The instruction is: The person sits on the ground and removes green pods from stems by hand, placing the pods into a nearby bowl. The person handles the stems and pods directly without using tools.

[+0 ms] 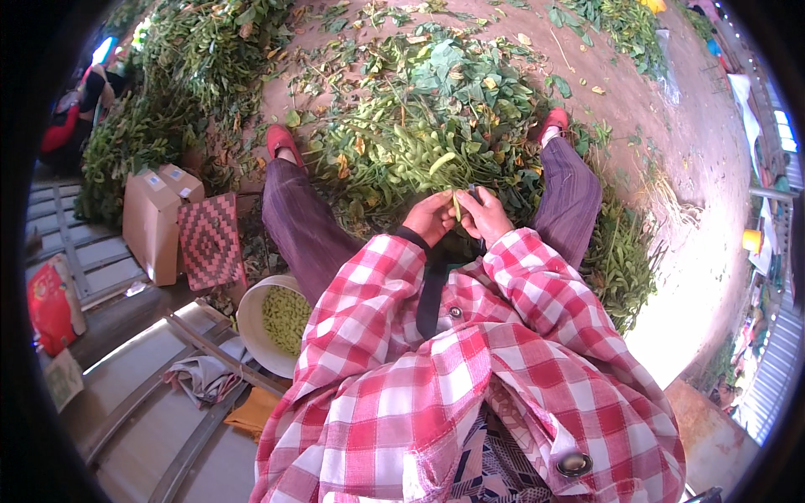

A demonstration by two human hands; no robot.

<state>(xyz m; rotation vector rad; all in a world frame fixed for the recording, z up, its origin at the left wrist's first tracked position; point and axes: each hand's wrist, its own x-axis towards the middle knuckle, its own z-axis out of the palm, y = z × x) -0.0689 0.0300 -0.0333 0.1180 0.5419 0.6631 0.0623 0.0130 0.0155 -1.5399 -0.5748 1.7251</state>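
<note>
My left hand (431, 218) and my right hand (485, 214) meet in front of my lap. A green bean pod (457, 205) is pinched between the fingers of both. Also in my right hand is a slim dark object (473, 193), too small to make out. Just beyond my fingers lies a heap of bean plants with plump green pods (415, 154), spread between my feet. One paler pod (442, 163) rests on top of it. Beside my left thigh a white bucket (250, 327) holds many shelled green beans (284, 319).
At left stand a cardboard box (151, 220), a woven red patterned mat (210, 242) and a metal-framed surface with a crumpled cloth (204, 377). More bean plants (201, 56) are piled behind them. A person in red and black (69, 119) is at the far left.
</note>
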